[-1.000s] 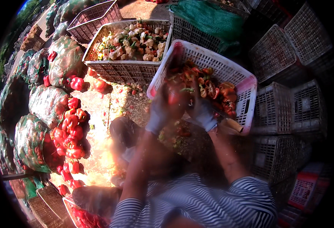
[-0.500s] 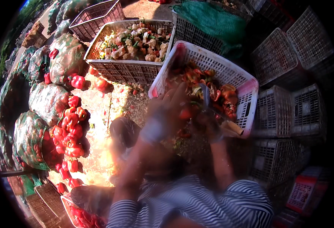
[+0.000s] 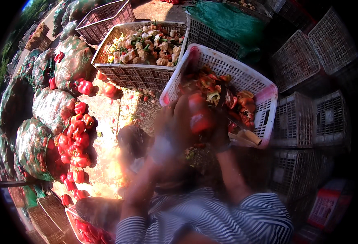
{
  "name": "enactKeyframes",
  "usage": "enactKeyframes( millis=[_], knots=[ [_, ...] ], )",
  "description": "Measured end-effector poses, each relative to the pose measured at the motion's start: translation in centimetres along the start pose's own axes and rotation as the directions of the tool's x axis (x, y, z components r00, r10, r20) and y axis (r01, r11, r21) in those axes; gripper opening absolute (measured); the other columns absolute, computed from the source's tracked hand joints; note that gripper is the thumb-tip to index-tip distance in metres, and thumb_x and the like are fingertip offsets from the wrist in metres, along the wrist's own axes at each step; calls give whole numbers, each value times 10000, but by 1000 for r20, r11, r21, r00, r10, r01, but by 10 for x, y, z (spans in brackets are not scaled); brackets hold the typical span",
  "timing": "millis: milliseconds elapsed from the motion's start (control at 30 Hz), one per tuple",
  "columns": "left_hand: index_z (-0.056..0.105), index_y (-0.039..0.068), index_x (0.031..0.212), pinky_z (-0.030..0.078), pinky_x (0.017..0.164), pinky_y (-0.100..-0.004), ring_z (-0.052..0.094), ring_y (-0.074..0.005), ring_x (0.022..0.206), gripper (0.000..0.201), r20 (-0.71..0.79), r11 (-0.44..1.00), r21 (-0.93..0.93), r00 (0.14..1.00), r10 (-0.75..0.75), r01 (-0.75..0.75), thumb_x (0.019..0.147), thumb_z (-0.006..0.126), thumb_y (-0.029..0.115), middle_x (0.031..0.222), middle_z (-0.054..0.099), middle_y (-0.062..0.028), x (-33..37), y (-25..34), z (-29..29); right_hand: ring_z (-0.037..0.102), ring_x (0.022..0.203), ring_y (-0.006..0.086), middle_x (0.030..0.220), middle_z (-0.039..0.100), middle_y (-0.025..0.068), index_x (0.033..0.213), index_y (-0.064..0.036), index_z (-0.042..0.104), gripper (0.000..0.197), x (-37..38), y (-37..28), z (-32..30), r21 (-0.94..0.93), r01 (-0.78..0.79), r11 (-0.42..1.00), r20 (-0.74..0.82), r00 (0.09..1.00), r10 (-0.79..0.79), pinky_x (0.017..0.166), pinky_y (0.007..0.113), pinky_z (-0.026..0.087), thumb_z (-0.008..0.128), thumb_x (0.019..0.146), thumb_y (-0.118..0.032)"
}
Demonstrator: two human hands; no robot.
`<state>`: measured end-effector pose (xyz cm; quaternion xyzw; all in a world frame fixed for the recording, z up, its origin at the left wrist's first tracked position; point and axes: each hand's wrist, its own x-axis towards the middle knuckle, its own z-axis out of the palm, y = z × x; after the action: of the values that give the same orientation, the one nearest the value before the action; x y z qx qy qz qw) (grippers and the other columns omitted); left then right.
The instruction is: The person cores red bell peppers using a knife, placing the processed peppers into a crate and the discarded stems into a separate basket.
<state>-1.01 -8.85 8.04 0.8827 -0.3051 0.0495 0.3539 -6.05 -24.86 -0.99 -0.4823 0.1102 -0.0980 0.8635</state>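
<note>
A red bell pepper [image 3: 200,118], smeared by motion, is between my two hands over the near side of a white-and-pink plastic crate [image 3: 232,61]. My left hand [image 3: 171,122] is closed around the pepper's left side, its fingers blurred. On the pepper's right, my right hand [image 3: 217,132] is dark and curled; the knife whose blade stood above it half a second ago is hard to make out now. Cut red and orange pepper pieces [image 3: 215,87] lie in the crate beyond my hands. A tan, flat strip [image 3: 249,138] rests at its near right rim.
A crate [image 3: 134,73] of pepper cores stands beyond my left hand. Whole red peppers [image 3: 76,134] lie on the floor at left beside full net sacks [image 3: 34,148]. Crates [image 3: 291,120] are stacked at right; green netting [image 3: 228,24] covers one at the back.
The red pepper has risen into plain view between my hands. My right hand has shifted slightly left, and the upright blade no longer shows. My left hand stays close by.
</note>
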Motion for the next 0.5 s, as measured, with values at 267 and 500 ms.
enactKeyframes(
  millis=[267,500],
  knots=[
    [441,46,1320,516,810,-491,617,-409,963,865,-22,988,68,990,-140,141,580,844,242,1061,622,-203,0,-32,8,662,658,316,927,680,150,1477,-55,327,716,2,-41,-5,-942,327,68,275,876,-396,569,377,513,671,856,-151],
    [485,23,1287,517,855,-460,623,-402,997,837,-6,988,-56,989,-145,145,582,859,274,1057,635,-217,-3,-25,26,643,613,321,890,688,135,1525,-85,260,942,-3,-35,-20,-813,531,-240,582,728,-361,535,412,470,746,722,-159]
  ],
)
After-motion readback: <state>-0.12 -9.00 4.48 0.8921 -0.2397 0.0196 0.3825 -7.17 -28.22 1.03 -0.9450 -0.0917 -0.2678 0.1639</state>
